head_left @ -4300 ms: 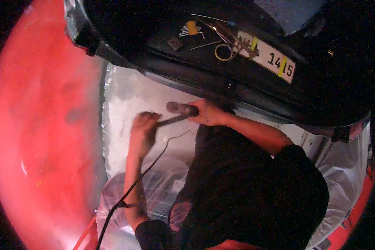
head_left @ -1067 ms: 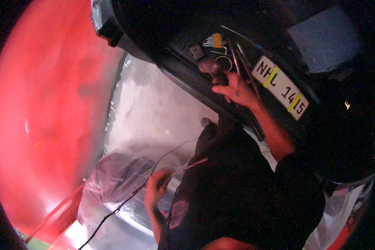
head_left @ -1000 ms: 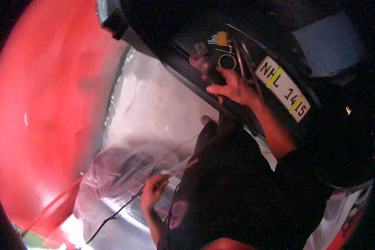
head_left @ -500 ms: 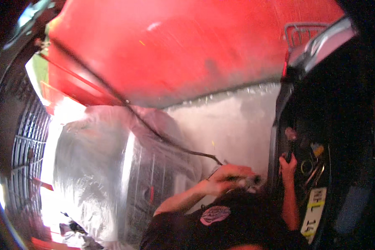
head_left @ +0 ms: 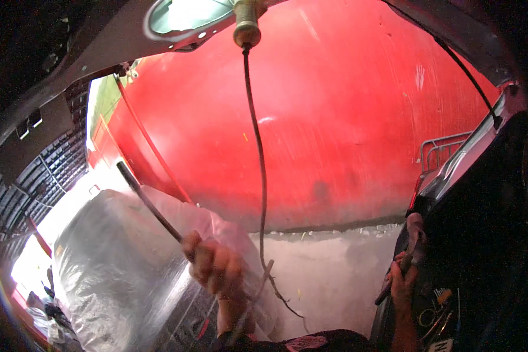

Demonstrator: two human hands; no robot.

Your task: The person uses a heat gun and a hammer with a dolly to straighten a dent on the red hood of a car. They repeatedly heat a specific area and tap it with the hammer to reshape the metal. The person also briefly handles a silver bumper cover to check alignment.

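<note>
Jutting from left fingers (head_left: 204, 258) is a dark rod (head_left: 149, 202).

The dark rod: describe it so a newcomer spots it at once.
Find the big plastic-covered bulk at lower left, then the left hand in front of it. The dark rod slants up and leftward from that fist. Unlike the curving cord hanging to its right and the red pole behind, it is both dark and hand-held.

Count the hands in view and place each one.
2: the left hand, gripping a dark rod before the plastic sheeting, and the right hand, lower right, holding a dark-handled tool. No others show.
</note>
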